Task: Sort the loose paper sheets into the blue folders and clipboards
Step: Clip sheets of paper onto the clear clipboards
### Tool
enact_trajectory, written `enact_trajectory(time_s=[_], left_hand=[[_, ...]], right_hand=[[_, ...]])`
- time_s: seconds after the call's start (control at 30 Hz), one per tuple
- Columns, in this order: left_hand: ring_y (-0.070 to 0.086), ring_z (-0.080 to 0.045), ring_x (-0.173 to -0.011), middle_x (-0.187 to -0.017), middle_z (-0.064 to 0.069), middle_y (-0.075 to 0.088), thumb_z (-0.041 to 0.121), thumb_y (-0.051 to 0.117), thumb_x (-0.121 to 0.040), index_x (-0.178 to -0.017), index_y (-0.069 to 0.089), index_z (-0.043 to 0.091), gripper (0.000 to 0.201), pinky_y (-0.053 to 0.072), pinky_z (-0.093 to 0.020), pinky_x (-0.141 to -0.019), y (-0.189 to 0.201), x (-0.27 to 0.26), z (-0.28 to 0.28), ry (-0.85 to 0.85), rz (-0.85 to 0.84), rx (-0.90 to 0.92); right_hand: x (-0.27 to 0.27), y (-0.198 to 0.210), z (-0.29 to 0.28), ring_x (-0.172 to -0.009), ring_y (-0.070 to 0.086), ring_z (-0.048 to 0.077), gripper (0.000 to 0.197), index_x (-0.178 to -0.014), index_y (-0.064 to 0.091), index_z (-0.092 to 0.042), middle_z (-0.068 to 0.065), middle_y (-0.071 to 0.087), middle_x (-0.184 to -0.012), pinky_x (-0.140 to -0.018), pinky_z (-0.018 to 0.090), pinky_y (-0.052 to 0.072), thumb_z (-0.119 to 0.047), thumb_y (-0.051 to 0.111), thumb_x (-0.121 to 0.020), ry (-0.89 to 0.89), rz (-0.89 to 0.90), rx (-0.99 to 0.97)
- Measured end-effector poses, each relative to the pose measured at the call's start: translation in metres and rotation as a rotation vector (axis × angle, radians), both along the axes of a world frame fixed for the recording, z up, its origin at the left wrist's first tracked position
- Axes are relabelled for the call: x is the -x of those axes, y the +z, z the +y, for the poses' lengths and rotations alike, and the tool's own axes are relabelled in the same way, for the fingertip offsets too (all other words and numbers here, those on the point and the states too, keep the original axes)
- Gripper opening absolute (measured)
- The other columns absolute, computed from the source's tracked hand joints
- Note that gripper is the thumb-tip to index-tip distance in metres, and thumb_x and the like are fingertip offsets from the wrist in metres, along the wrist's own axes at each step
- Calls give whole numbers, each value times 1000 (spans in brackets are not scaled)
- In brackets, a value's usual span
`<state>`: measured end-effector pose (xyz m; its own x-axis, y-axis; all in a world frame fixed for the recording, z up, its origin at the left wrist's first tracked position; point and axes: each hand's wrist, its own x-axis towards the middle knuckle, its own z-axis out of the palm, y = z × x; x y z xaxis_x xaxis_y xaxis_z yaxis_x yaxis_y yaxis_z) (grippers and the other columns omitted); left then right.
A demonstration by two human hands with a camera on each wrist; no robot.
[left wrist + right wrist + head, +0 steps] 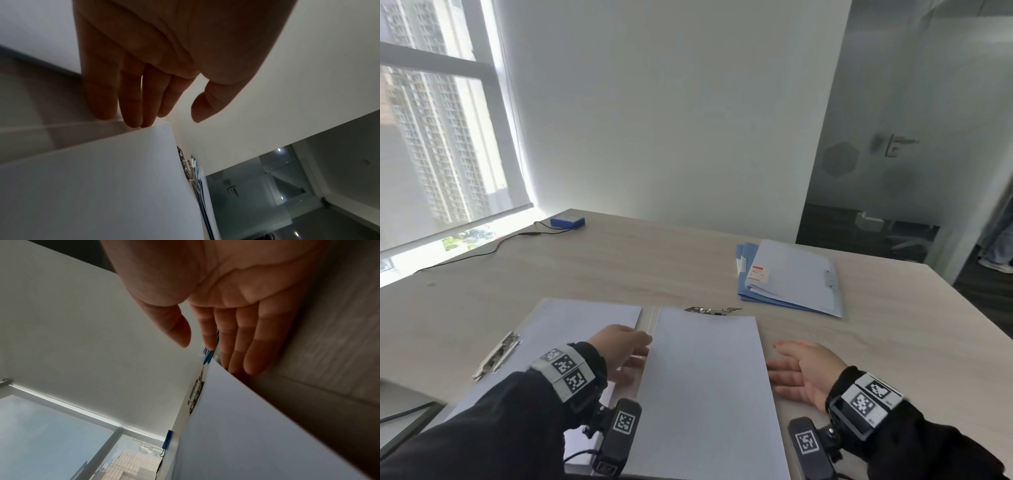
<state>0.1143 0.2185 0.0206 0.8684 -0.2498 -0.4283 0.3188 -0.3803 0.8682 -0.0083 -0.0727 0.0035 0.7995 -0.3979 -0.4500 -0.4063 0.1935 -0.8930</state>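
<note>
A stack of white paper sheets (705, 383) lies before me on the wooden table, its top edge at a metal clip (712, 310). My left hand (625, 349) rests at the stack's left edge with straight fingers (131, 104) touching the paper (102, 186). My right hand (799, 370) lies flat on the table at the stack's right edge, fingers (244, 347) straight beside the paper (257, 434). Left of the stack lies a clipboard with a white sheet (582, 318) and a metal clip (498, 354) on its left side. A pile of blue folders (791, 277) sits at the far right.
A small blue box (567, 220) with a black cable (482, 251) sits at the table's far left near the window. A white wall stands behind the table. A dark doorway with a glass door (893, 154) opens at the right.
</note>
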Motion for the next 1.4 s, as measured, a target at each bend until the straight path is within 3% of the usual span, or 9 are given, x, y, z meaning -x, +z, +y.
enact_trajectory(time_s=[0.27,0.47,0.73,0.87,1.07,1.17,1.2,1.3,1.4], left_hand=[[63,-23,-78,-107,-11,71,18,59,-90,-95,67,9,14,55,-34,-65,-11,-8,3,58,-37,49],[65,-24,-81,-105,-14,74,15,62,-87,-100,70,12,15,54,-31,-61,-21,-9,8,70,-74,82],[68,-23,-89,-104,-9,74,16,59,-87,-95,70,21,15,58,-34,-71,-29,-13,13,41,-96,87],[67,-22,-84,-105,-11,74,15,59,-87,-96,70,21,16,58,-33,-68,-31,-16,15,37,-88,121],[66,-16,-81,-105,-6,74,10,56,-89,-108,69,11,23,55,-30,-61,-35,-19,18,36,-58,187],[66,-15,-81,-106,-5,74,11,56,-90,-108,69,12,23,55,-29,-62,-38,-21,18,39,-54,203],[66,-15,-82,-106,-5,74,11,56,-90,-108,69,13,22,55,-29,-62,-38,-22,18,39,-55,203],[67,-14,-84,-104,-3,74,14,57,-89,-109,69,14,23,55,-29,-63,-40,-23,19,32,-53,205],[67,-14,-85,-103,-1,74,15,58,-89,-108,69,16,22,55,-29,-65,-41,-24,20,20,-57,202]], right_hand=[[-15,4,3,-100,67,29,24,-117,61,-13,13,68,-112,-80,42,55,-20,56,-95,-61,-84,12],[-61,6,21,-110,61,31,37,-132,53,-6,18,59,-131,-78,41,55,-19,54,-97,-126,-138,-203],[-120,9,23,-138,42,34,49,-145,38,-6,20,39,-152,-112,48,36,-22,44,-99,-218,-211,-272],[-144,18,35,-137,43,39,45,-141,43,-1,23,43,-149,-109,48,38,-7,46,-96,-110,-237,-47],[-159,20,73,-139,42,28,52,-143,44,-11,10,45,-151,-115,42,33,-4,40,-91,521,3,694],[-171,19,73,-123,54,29,46,-114,60,-20,5,63,-123,-100,33,46,-4,34,-80,675,78,1032],[-171,24,76,-121,54,27,47,-114,61,-25,0,64,-119,-97,28,46,-3,34,-83,704,120,1108],[-172,25,85,-140,40,27,61,-150,37,-21,6,41,-154,-110,28,33,-2,36,-92,779,282,1247],[-176,16,92,-136,43,30,55,-147,38,-13,9,43,-152,-112,35,35,-5,37,-93,910,356,1368]])
